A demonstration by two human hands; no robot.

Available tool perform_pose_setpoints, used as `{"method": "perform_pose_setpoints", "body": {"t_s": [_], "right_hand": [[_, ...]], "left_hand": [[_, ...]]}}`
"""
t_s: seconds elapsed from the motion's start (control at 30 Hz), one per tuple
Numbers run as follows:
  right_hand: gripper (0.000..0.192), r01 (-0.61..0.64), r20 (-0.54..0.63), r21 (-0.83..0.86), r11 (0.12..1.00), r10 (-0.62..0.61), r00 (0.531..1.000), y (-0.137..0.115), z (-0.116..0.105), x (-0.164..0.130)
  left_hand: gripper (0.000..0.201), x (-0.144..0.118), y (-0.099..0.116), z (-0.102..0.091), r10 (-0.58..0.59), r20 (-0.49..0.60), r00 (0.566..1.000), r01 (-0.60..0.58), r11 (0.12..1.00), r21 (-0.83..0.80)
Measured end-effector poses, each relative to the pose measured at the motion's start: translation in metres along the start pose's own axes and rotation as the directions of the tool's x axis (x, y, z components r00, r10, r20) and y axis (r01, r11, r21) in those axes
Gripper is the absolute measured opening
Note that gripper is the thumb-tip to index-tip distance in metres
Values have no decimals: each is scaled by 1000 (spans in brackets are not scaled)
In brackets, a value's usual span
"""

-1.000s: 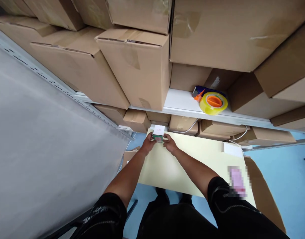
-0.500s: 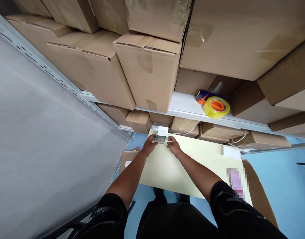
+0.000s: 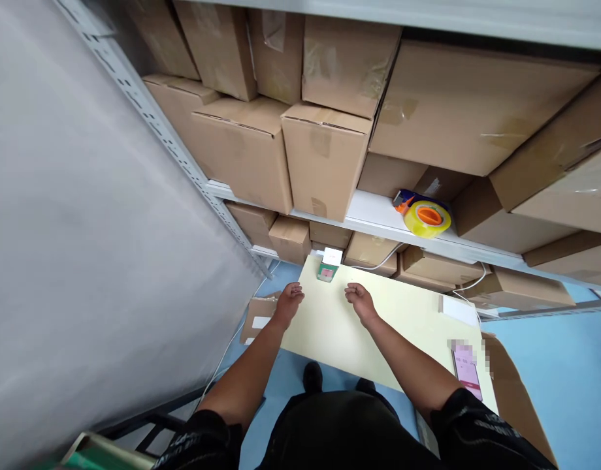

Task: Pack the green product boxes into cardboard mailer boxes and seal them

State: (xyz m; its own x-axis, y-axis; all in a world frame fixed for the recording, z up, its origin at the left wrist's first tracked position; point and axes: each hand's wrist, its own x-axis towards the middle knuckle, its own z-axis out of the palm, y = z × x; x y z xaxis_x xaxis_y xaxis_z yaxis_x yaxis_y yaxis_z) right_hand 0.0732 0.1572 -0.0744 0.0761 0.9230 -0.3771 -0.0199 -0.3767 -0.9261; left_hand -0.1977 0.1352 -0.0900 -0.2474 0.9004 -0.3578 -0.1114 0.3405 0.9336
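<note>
Pale yellow counter is being overlooked by a white shelf stacked with cardboard cartons. Small green-and-white box is being supported near the counter's back left corner and is being touched by neither hand. Status: setting-down is being judged complete, the box being borne by the counter alone; whether further handling is being left over cannot be told. Left hand is being held at the counter's left edge, nearer the body than the box and apart from it, fingers loosely curled, nothing being pinched. Right hand is being held over the counter to the right of the box, also apart, fingers half bent, likewise without contents.

Containers: contents of the green-and-white box are not being shown. Several cartons are being held closed by tape, contents hidden. White box is being supported at the counter's right end, interior unseen; nearer the body, a phone is being partly masked by pixelation. On the shelf, a tape dispenser is being stored, loaded with a yellow roll.
</note>
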Motion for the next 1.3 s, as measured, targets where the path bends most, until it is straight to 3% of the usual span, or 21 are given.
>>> {"method": "perform_pose_setpoints", "body": {"t_s": [0.1,0.23,0.4,0.57,0.73,1.0,1.3], "right_hand": [[42,6,37,-15,1000,-5,999,-12,3,-13],[40,32,170,-47,998,-24,985,-31,13,-23],[40,86,368,-67,994,-56,928,-46,31,-35],[39,106,549,-75,992,-48,834,-50,48,-64],[39,152,685,-114,982,-33,728,-44,74,-108],[41,214,830,-101,972,-36,556,-12,141,-213],[42,207,903,-107,973,8,430,51,202,-396]], "left_hand": [[50,-27,8,-13,8,-35,999,-8,1000,3],[47,-63,14,-22,53,-128,990,-56,998,-23],[48,-121,16,-27,86,-303,949,-112,991,-70],[45,-192,10,-37,84,-492,867,-151,984,-98],[48,-266,-5,-58,65,-660,749,-201,970,-133],[50,-396,-38,-117,81,-815,573,-294,949,-112],[48,-577,-94,-200,68,-904,423,-376,921,-106]]}}
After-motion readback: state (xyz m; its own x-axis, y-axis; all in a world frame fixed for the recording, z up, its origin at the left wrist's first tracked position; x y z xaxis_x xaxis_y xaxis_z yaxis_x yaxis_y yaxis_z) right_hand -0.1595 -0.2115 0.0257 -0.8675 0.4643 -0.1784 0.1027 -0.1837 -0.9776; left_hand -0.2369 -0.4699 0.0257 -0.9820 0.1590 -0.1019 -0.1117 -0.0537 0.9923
